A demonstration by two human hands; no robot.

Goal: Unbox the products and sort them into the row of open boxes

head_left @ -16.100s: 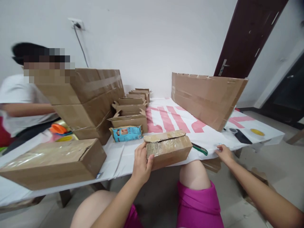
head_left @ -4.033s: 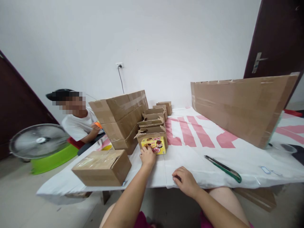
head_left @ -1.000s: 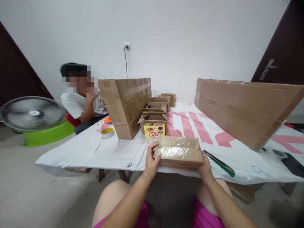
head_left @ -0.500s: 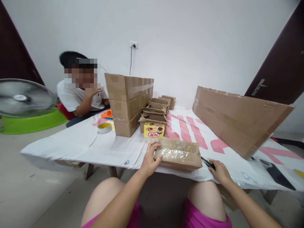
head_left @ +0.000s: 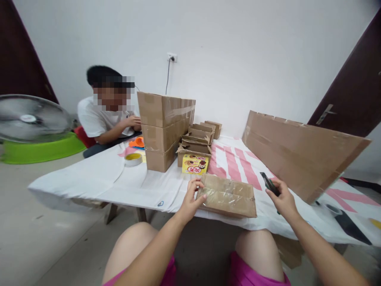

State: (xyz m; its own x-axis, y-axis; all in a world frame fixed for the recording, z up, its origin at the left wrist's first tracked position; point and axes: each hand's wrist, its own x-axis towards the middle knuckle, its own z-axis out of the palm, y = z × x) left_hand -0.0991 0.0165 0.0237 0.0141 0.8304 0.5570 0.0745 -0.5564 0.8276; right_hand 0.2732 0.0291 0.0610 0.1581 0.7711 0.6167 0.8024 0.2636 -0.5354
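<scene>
A taped cardboard box (head_left: 230,196) lies on the table's front edge, clear tape shining along its top. My left hand (head_left: 192,200) grips the box's left end, thumb on top and fingers over the far side. To the right of the box, my right hand (head_left: 281,196) is raised and closed around a dark utility knife (head_left: 269,183), whose tip points up and to the left. Just behind the box stands a yellow printed snack box (head_left: 195,164), in front of several open cardboard boxes (head_left: 196,147).
Stacked cardboard boxes (head_left: 162,133) rise left of centre. A large cardboard panel (head_left: 300,153) stands at the right. A tape roll (head_left: 133,159) and an orange object (head_left: 137,142) lie at the left. Another person (head_left: 101,119) sits there beside a fan (head_left: 29,119).
My right hand has lifted the knife up and away from the box's right end. The left hand stays on the box. The other person's hand has come down from near the face.
</scene>
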